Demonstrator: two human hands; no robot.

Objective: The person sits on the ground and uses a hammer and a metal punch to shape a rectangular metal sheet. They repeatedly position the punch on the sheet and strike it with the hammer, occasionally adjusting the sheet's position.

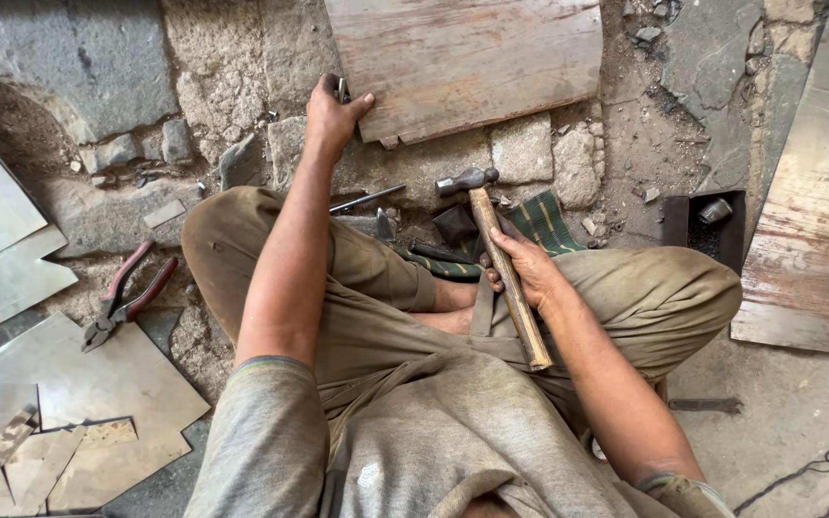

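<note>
Stone ground (pixel 414 163), cracked and dusty, is lying under me. My right hand (pixel 530 273) is gripping a wooden-handled hammer (pixel 506 264) over my lap; my left hand (pixel 333 115) is closing on a small metal piece (pixel 341 88) beside a wooden board (pixel 472 58). Red-handled pliers (pixel 127 297) are lying near sheet-metal offcuts (pixel 79 384).

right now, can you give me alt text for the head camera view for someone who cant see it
A person sitting cross-legged on stony ground holds a wooden-handled hammer in the right hand while the left hand reaches forward, gripping a small dark object at the edge of a wooden board. Red-handled pliers and flat metal sheets lie to the left.
</note>
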